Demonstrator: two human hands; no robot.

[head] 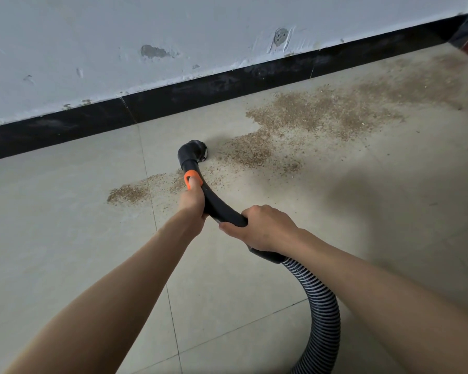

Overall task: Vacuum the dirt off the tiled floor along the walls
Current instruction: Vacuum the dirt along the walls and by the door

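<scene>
Gripping the black vacuum pipe (219,205), left hand (191,203) w/ fingers clamped near its orange ring (192,179), right hand (265,228) clamped further back. Nozzle (196,152) sat on tiled floor (65,211) touching dirt (295,122) near the wall (119,36).

Both our arms reach forward and down, bare from the forearm on, converging toward the middle of the view. Our left arm runs in from the lower left, nearly straight, wrist in line with the forearm. Our left hand (191,205) sits farther out, fingers curled in a closed grip, thumb stretched forward along the top. Our right arm enters from the lower right, forearm angled up and left, wrist bent slightly. Our right hand (262,228) lies nearer to us, back of the hand up, knuckles raised, fingers wrapped over and under, thumb pointing left. The two hands are close but apart.
</scene>
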